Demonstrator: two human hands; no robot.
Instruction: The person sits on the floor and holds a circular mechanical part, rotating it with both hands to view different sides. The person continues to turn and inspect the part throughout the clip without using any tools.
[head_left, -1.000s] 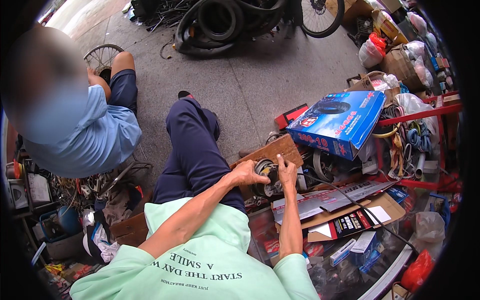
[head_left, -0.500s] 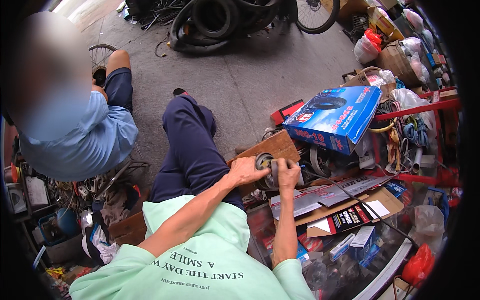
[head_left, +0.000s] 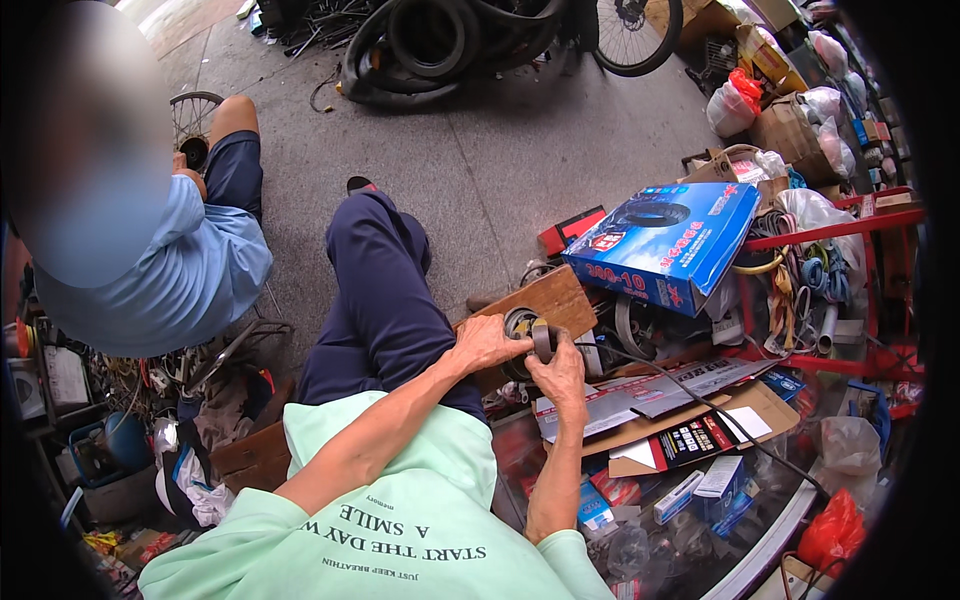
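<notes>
A small round metal part [head_left: 518, 321], drum-like with a yellowish centre, sits over the wooden board in front of my lap. My left hand [head_left: 484, 343] grips its near left side, the thumb reaching across toward its middle. Against the right of this part stands a dark curved strip [head_left: 543, 343], pinched by my right hand [head_left: 560, 372]. A black cable [head_left: 660, 366] runs from beside my right hand down to the lower right. The inside of the metal part is partly covered by my fingers and the strip.
A blue tyre box [head_left: 660, 240] lies right of the wooden board [head_left: 553, 296]. Flattened cardboard [head_left: 640, 452] and small boxes cover the glass-topped case at right. A red metal frame [head_left: 835, 232] holds hanging straps. Another person [head_left: 150, 265] sits at left; black tyres [head_left: 430, 40] lie ahead.
My right hand has turned and lowered slightly, its wrist tilting, and the dark strip shows more of its curved face. My left hand keeps its hold on the metal part.
</notes>
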